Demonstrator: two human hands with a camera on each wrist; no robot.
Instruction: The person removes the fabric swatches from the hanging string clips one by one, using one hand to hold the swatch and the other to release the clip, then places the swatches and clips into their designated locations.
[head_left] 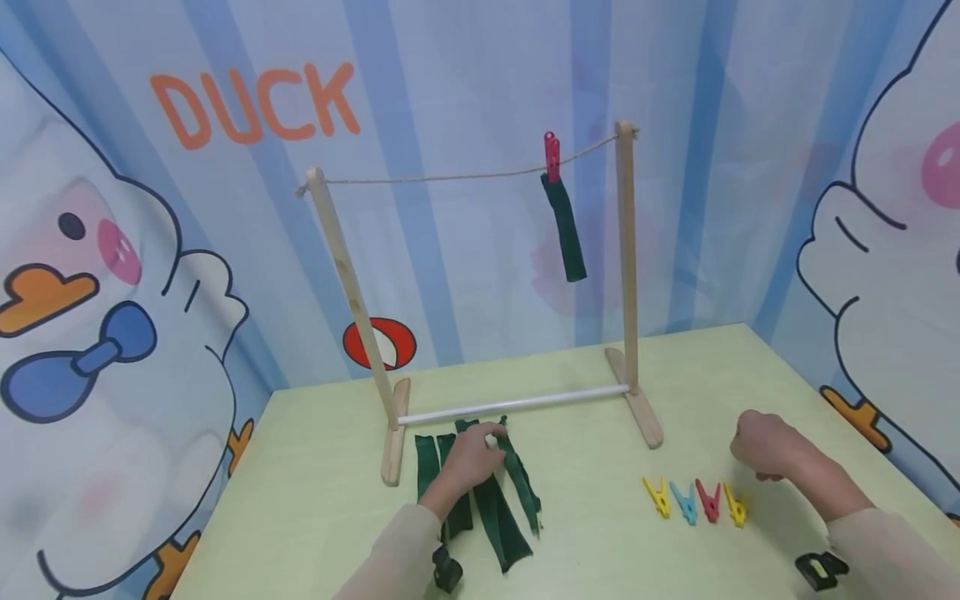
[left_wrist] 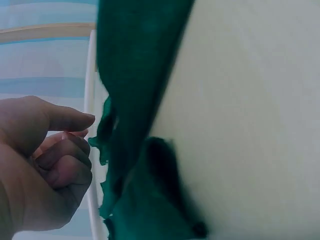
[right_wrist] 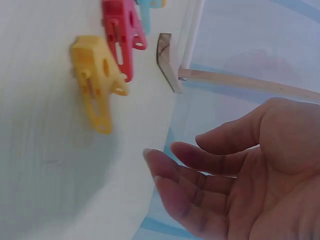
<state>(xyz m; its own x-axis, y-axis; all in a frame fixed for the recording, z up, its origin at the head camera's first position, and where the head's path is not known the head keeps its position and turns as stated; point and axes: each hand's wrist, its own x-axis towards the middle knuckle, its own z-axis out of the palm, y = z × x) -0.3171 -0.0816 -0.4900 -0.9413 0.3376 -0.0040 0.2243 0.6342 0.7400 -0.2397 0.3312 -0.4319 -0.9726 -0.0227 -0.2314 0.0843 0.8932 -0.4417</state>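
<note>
Several dark green cloth strips (head_left: 501,525) lie side by side on the table, their upper ends toward the rack. My left hand (head_left: 471,457) is over those upper ends, thumb and forefinger a little apart. In the left wrist view its thumb and fingers are beside the ragged end of a strip (left_wrist: 140,55), with no cloth between them. My right hand (head_left: 768,444) hovers at the right, fingers loosely bent and holding nothing. Left of it lies a row of clothespins: a yellow one (head_left: 657,498), a blue one (head_left: 683,503), a red one (head_left: 708,501) and another yellow one (head_left: 735,505).
A wooden rack with a left post (head_left: 351,287), a right post (head_left: 628,258) and a white bottom bar (head_left: 517,405) stands at the back. On its cord (head_left: 435,178) a red clothespin (head_left: 552,157) holds a hanging green strip (head_left: 566,229). A duck-printed curtain (head_left: 480,275) is behind.
</note>
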